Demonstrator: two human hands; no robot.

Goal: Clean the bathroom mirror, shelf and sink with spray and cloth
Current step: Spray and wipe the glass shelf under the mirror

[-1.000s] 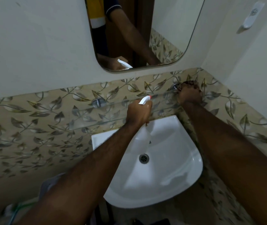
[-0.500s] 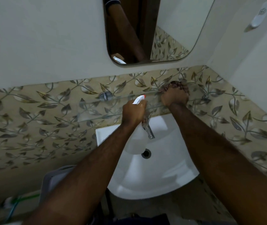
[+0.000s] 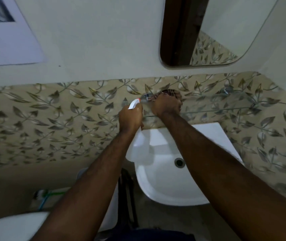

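My left hand (image 3: 130,118) grips a spray bottle (image 3: 139,146); its white and red nozzle (image 3: 134,103) points at the tiled wall and its clear body hangs below the fist, over the sink's left edge. My right hand (image 3: 166,105) presses a dark striped cloth (image 3: 170,93) onto the left end of the glass shelf (image 3: 225,103), beside a chrome bracket (image 3: 145,96). The white sink (image 3: 166,185) lies under both forearms. The mirror (image 3: 213,32) hangs at the upper right.
A second chrome bracket (image 3: 227,90) holds the shelf's right end. Leaf-patterned tiles (image 3: 51,122) cover the lower wall. A white sheet (image 3: 6,35) hangs at upper left. A white toilet part (image 3: 11,226) sits at lower left, with green and blue hoses (image 3: 48,195).
My right hand and the cloth slid left along the glass shelf, from its right bracket to its left one. The camera view swung left; my left hand kept holding the spray bottle.
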